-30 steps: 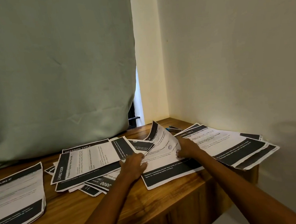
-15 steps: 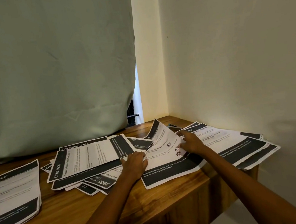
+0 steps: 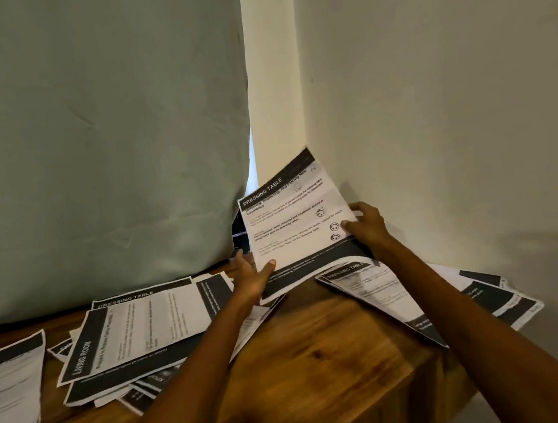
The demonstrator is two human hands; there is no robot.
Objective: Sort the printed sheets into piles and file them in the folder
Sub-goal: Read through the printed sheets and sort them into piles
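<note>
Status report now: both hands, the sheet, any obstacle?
Left hand and right hand pinch white black-banded DRESSING TABLE sheet, raised. No folder seen. Nothing blocking.

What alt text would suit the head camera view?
Two hands, left hand and right hand, hold up a printed sheet headed DRESSING TABLE above a wooden table strewn with similar sheets, before a green curtain.

- A grey-green curtain [image 3: 98, 144] hangs at the left.
- Plain cream walls [image 3: 430, 92] meet in a corner at the right.
- Daylight shows in a narrow gap [image 3: 250, 166] beside the curtain.
- The tabletop [image 3: 321, 362] is brown wood.
</note>
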